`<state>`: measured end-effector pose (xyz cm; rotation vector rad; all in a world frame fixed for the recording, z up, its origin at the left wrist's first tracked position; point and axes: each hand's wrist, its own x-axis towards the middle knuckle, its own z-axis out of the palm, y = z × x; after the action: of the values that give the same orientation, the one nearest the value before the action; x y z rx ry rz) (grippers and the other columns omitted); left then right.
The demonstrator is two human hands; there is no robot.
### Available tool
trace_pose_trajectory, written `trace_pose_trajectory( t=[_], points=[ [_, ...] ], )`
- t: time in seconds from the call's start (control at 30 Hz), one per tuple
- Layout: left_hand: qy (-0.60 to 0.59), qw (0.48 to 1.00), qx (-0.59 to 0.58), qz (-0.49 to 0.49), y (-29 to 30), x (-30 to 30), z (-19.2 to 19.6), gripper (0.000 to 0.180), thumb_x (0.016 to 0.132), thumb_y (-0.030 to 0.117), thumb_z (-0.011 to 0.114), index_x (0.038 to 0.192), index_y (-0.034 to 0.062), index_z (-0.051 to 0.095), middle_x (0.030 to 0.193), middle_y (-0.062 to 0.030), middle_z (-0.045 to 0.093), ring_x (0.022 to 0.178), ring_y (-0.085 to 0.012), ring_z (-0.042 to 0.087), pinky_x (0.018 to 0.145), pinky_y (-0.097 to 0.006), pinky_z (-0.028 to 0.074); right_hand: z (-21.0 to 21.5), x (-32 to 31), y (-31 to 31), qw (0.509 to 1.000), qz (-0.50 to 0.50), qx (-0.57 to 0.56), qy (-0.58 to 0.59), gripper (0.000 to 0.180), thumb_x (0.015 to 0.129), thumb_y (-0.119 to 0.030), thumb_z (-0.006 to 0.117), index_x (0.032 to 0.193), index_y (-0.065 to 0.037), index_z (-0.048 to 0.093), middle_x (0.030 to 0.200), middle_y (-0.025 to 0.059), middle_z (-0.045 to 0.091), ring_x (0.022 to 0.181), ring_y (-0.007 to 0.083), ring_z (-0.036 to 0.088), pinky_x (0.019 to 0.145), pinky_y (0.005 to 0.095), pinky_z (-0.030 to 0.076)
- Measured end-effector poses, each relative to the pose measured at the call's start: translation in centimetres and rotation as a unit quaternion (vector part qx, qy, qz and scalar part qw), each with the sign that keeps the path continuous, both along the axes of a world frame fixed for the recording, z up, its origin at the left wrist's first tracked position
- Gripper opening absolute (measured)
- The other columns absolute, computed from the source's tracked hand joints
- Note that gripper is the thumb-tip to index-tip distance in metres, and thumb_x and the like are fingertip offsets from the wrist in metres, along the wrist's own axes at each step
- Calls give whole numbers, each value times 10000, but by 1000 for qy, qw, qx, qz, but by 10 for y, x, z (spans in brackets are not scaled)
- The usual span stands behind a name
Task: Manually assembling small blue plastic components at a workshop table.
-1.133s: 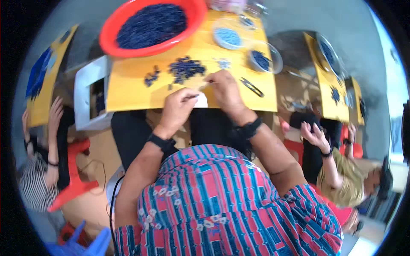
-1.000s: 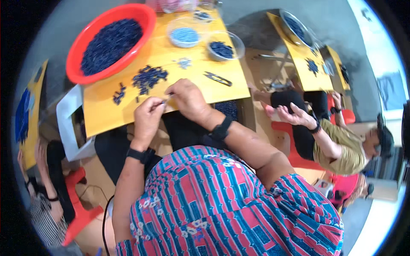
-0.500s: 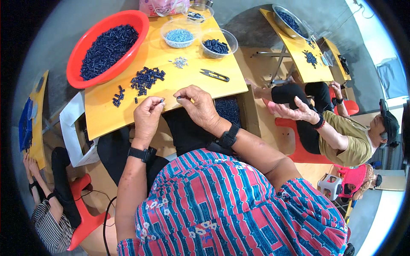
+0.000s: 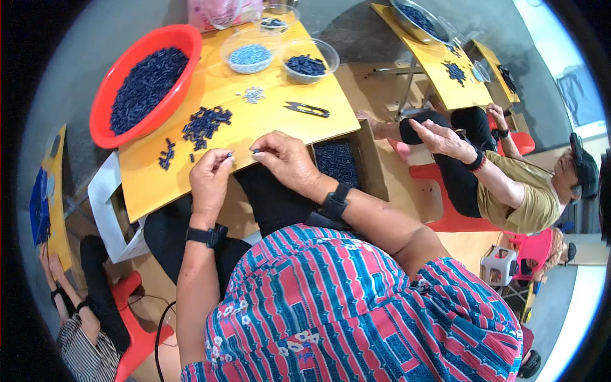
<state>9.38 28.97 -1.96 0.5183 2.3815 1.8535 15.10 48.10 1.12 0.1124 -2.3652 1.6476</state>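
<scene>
Dark piece [image 4: 256, 151], small, seen near the near edge of the yellow table [image 4: 273, 127], pinched between closed thumb and forefinger of the right hand [image 4: 286, 158]; left hand [image 4: 212, 177] likewise closed in a pinch on a second dark piece [image 4: 230, 154], a gap separating the two. With the hands as clock centre: dark heap [image 4: 205, 125] between 10 and 11 o'clock, red basin [image 4: 100, 113] farther out at 10, pale heap [image 4: 254, 95] at 12, black snips [image 4: 305, 107] between 1 and 2
</scene>
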Motion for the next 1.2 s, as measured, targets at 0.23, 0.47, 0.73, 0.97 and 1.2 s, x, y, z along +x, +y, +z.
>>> trace_pose_trajectory(
  t=[0.23,0.47,0.73,0.97,1.2],
  points=[
    [36,999,6,32,-6,5,8,93,867,22,649,950,-14,669,850,-61,693,758,-102,634,710,-247,515,1,-2,-7,999,15,18,25,82,870,-8,658,951,-4,648,881,52,631,808,111,599,725,245,498],
    [3,1000,2,15,5,3,8,81,864,42,671,932,-4,676,831,-25,688,745,-72,619,704,-229,504,-7,-4,6,996,4,-65,-57,89,872,-34,672,947,4,644,902,38,637,822,100,593,750,243,496],
    [5,999,9,40,-3,3,8,88,821,33,686,903,-1,678,786,-73,679,695,-121,637,664,-253,517,-10,-7,3,992,21,-107,-65,78,876,-53,673,929,-6,639,868,12,632,812,77,574,737,228,482],
    [21,999,4,34,-1,3,8,92,840,31,674,925,-4,670,806,-53,675,717,-101,620,677,-241,506,-6,-5,11,988,-11,-100,-120,66,887,-17,632,950,2,625,892,22,658,867,99,614,802,251,495],
    [25,998,42,37,5,2,5,118,811,27,695,920,-8,664,818,-96,679,718,-144,648,669,-266,518,-8,-7,17,983,-1,-143,-115,103,889,-7,624,992,0,626,941,20,664,884,105,620,827,254,501]
  ],
)
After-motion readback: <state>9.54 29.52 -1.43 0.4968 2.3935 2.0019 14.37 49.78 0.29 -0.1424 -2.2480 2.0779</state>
